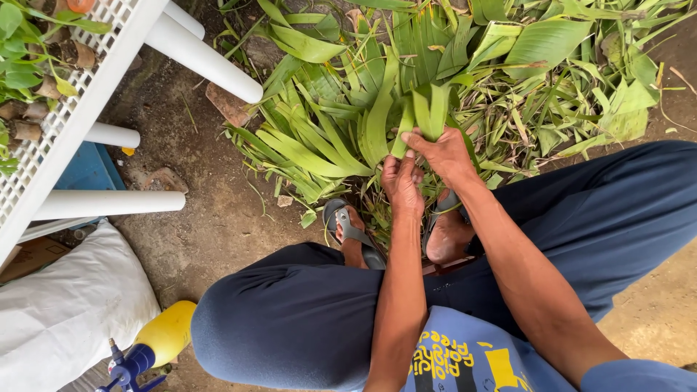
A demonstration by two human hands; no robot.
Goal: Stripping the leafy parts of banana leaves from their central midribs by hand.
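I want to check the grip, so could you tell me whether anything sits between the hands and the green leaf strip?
Nothing visible: the right hand pinches the leaf strip directly, and the left hand touches its lower end.

Both arms reach down between the knees, left hand [401, 185] and right hand [444, 154] pinching

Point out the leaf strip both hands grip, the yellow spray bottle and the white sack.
leaf strip [433, 109], head view, upper blade.
yellow spray bottle [168, 332], head view, yellow body.
white sack [69, 308], head view, middle of cloth.
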